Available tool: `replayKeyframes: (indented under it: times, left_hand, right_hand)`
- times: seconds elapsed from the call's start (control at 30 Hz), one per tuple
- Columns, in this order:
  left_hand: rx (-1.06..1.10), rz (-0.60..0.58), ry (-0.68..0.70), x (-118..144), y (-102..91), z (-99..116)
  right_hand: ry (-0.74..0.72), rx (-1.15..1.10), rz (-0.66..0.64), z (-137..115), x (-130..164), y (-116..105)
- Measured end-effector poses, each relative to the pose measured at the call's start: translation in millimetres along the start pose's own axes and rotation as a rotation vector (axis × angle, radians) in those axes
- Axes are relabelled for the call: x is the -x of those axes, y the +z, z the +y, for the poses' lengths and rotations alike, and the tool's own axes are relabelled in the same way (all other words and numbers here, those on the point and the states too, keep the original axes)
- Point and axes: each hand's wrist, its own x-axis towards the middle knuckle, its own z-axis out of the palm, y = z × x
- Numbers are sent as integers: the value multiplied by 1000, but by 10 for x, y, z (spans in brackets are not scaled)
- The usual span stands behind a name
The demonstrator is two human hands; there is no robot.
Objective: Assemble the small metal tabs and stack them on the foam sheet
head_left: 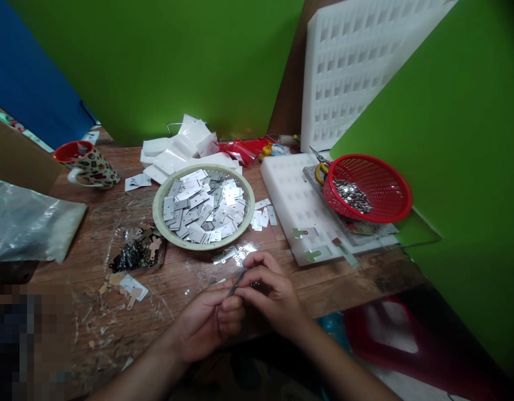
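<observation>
Between my two hands is a thin flat metal plate (pixel 236 282), seen nearly edge-on. My left hand (pixel 209 323) is closed on its lower end, palm up. The fingers of my right hand (pixel 273 289) pinch the same plate from the right side. Just beyond them, small shiny washers (pixel 243 253) lie scattered on the wooden table (pixel 177 301). Behind the washers sits a pale round basin (pixel 157 209) heaped with flat grey metal plates (pixel 198 203). A few loose plates (pixel 265 216) lie right of the basin.
At right, a red basket (pixel 390 189) of small shiny parts stands by yellow-handled pliers (pixel 321 170) and a white foam tray (pixel 282 189) bearing metal pieces. At left are a clear tray of dark parts (pixel 131 250), a patterned mug (pixel 93 167) and a plastic bag (pixel 31 220). Green panels (pixel 177 67) rise behind.
</observation>
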Motion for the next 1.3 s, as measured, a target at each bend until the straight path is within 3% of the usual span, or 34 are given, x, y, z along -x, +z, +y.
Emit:
replayKeyframes:
  times: [0.13, 0.23, 0.4, 0.5, 0.6, 0.73, 0.8, 0.97, 1.3]
  left_hand:
    - [-38, 18, -31, -1, 11, 8]
    - [-119, 54, -60, 12, -12, -1]
    - [-271, 202, -138, 72, -107, -14]
    - [-334, 182, -80, 88, -141, 9]
    - [-464, 178, 32, 82, -133, 47]
    - [-652, 298, 261, 74, -106, 89]
    - [-713, 351, 330, 76, -103, 102]
    - [-787, 357, 392, 66, -92, 115]
    - [-895, 346, 406, -9, -93, 107]
  right_hand:
    - [163, -175, -45, -2, 17, -24]
    - [242, -145, -194, -33, 26, -86]
    - [97, 72, -360, -133, 64, -201]
    - [-28, 131, -384, -152, 109, -226]
    - [-56, 161, -358, -74, 136, -243]
    - [42, 355, -100, 169, 94, -306]
    - [77, 482, -30, 292, 43, -347]
    - [144, 780, -47, 424, -103, -375]
    - [225, 920, -67, 428, -306, -239]
